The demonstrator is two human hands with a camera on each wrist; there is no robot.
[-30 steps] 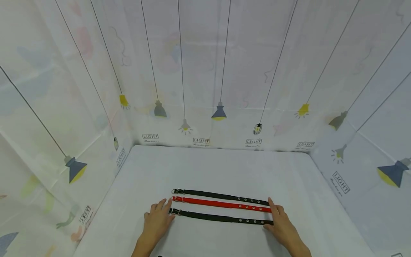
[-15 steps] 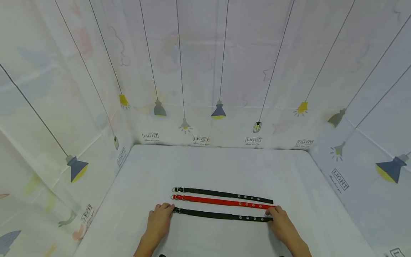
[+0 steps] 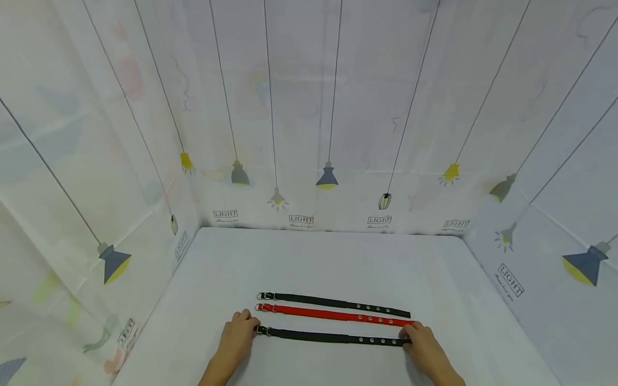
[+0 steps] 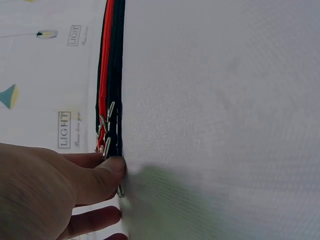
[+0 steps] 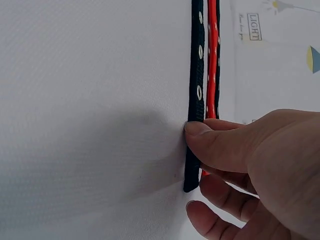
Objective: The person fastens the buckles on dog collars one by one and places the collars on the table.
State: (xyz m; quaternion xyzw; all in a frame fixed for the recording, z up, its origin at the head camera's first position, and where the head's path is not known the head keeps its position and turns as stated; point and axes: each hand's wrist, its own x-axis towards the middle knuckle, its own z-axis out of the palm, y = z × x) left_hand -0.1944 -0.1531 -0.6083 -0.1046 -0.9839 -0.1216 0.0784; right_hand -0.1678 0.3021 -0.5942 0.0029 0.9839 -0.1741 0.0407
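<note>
Three buckled collars lie side by side across the white table in the head view. The nearest is a black collar [image 3: 314, 336] with a metal buckle at its left end and several eyelets toward its right end. My left hand [image 3: 236, 338] pinches its buckle end between thumb and fingers, partly covering the metal ring [image 4: 120, 191]. At the other end my right hand [image 3: 426, 351] pinches the strap near its tip [image 5: 192, 180]. Just beyond lies a red collar [image 3: 314, 313], its right tip beside my right fingers. Farthest back is another black collar [image 3: 314, 301], untouched.
The white table [image 3: 328, 262] extends behind the collars to its back edge. A pale wall covering [image 3: 299, 107] printed with hanging lamps surrounds the table at the back and both sides.
Both hands have gone from spreading over the collar ends to pinching the near black collar. The far black collar's right tip is now uncovered. The near collar's left end sits slightly farther from the red one.
</note>
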